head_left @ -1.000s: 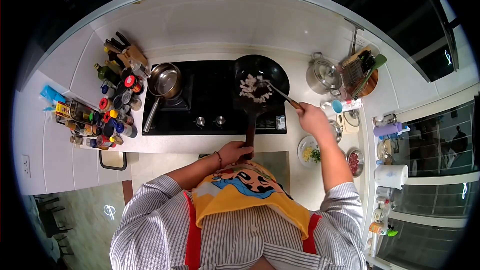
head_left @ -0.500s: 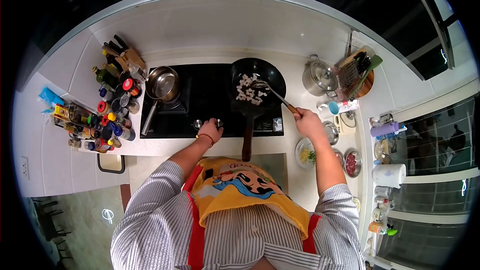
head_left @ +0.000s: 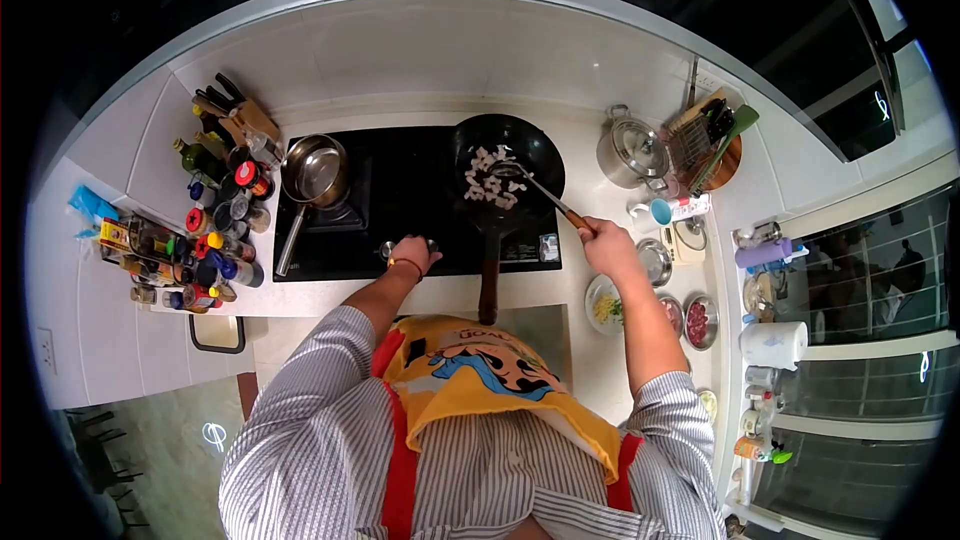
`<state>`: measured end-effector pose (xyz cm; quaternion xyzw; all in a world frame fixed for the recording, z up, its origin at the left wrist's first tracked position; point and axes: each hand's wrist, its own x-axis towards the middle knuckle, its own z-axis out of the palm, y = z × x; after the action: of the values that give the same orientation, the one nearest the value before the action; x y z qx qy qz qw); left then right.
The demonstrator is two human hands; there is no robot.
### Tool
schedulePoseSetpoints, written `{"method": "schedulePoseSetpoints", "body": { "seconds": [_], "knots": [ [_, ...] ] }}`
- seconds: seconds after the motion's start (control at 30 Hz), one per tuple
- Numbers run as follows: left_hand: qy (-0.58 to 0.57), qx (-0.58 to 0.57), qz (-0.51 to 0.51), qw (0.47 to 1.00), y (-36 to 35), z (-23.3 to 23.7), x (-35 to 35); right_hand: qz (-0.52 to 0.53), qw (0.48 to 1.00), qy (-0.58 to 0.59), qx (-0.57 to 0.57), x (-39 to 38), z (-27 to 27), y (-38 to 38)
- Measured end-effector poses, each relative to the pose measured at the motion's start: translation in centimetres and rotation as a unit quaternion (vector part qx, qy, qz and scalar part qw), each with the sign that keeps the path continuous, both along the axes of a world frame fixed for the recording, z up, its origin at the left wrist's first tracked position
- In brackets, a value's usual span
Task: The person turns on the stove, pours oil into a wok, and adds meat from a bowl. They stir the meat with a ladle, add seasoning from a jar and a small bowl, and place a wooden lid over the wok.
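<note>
My right hand (head_left: pixel 607 243) is closed round the wooden handle of a metal spatula (head_left: pixel 545 192). The spatula's head rests among pale chopped meat pieces (head_left: pixel 487 183) in a black wok (head_left: pixel 540 155). That wok sits on the right side of the black stove (head_left: pixel 410 180), its wooden handle (head_left: pixel 489 290) pointing towards me. At the stove's front edge, my left hand (head_left: pixel 415 254) has its fingers curled at the right control knob (head_left: pixel 432 245). The left knob (head_left: pixel 388 250) is just beside it.
A steel saucepan (head_left: pixel 316 172) stands on the left burner. Bottles and jars (head_left: pixel 225 230) crowd the left counter near a knife block (head_left: pixel 250 120). To the right are a lidded pot (head_left: pixel 633 152), a plate of chopped ingredients (head_left: pixel 604 304) and a bowl of red meat (head_left: pixel 701 322).
The spatula head has shifted slightly left within the wok among the meat pieces. My left hand stays at the knobs. The whole view has shifted a little.
</note>
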<state>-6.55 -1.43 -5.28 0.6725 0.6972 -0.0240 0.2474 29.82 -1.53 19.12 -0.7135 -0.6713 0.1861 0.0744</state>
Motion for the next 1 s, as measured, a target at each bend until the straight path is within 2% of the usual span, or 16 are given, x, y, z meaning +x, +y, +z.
{"method": "schedulePoseSetpoints", "body": {
  "seconds": [0.07,0.13,0.17,0.2,0.23,0.27,0.37,0.4,0.47,0.53,0.6,0.73,0.8,0.87,0.93,1.0],
  "knots": [
    [-0.007,0.046,0.022,0.999,-1.6,0.1,0.3,0.001,1.0,-0.002,0.012,0.6,-0.4,0.1],
    [-0.087,0.128,0.083,0.984,-4.1,2.7,1.9,-0.011,0.998,-0.011,0.059,1.8,-2.1,0.8],
    [-0.257,0.0,0.089,0.962,-4.9,2.5,2.5,-0.01,0.998,-0.009,0.057,1.7,-2.4,1.1],
    [-0.416,-0.127,0.091,0.896,-5.6,3.0,3.2,-0.015,0.998,0.007,0.055,1.4,-2.5,1.6],
    [-0.525,-0.268,0.151,0.793,-6.7,3.6,4.0,-0.021,0.998,0.023,0.055,1.1,-2.6,1.9],
    [-0.611,-0.396,0.204,0.654,-7.9,5.7,5.0,-0.021,0.998,0.024,0.056,0.6,-2.8,1.8],
    [-0.653,-0.375,0.181,0.632,-10.8,11.9,6.9,0.037,0.997,0.067,0.021,-0.9,-3.6,1.8],
    [-0.655,-0.374,0.181,0.631,-10.8,12.1,7.0,0.039,0.997,0.066,0.022,-1.2,-2.3,1.4],
    [-0.595,-0.326,0.114,0.726,-11.0,12.2,7.0,0.063,0.998,0.014,0.01,-1.3,1.8,0.1],
    [-0.598,-0.323,0.116,0.724,-11.0,11.8,6.7,0.079,0.997,-0.018,0.015,-1.2,6.9,-1.3],
    [-0.6,-0.322,0.116,0.723,-11.4,11.7,6.5,0.113,0.986,-0.124,0.019,-0.9,9.8,-2.2],
    [-0.587,-0.289,0.091,0.751,-11.9,11.9,6.5,0.136,0.974,-0.181,0.006,-1.1,8.9,-2.2],
    [-0.591,-0.281,0.083,0.752,-12.0,12.2,6.4,0.115,0.981,-0.15,0.035,-1.0,5.1,-0.6],
    [-0.567,-0.258,0.055,0.78,-12.2,13.0,6.2,0.105,0.986,-0.116,0.056,-1.0,1.5,1.2],
    [-0.567,-0.253,0.053,0.782,-12.4,13.0,6.3,0.048,0.998,-0.004,0.042,-1.5,-1.6,2.7],
    [-0.567,-0.247,0.05,0.784,-12.3,13.0,6.2,0.041,0.998,0.04,0.035,-1.9,-3.4,2.7]
  ]
}}
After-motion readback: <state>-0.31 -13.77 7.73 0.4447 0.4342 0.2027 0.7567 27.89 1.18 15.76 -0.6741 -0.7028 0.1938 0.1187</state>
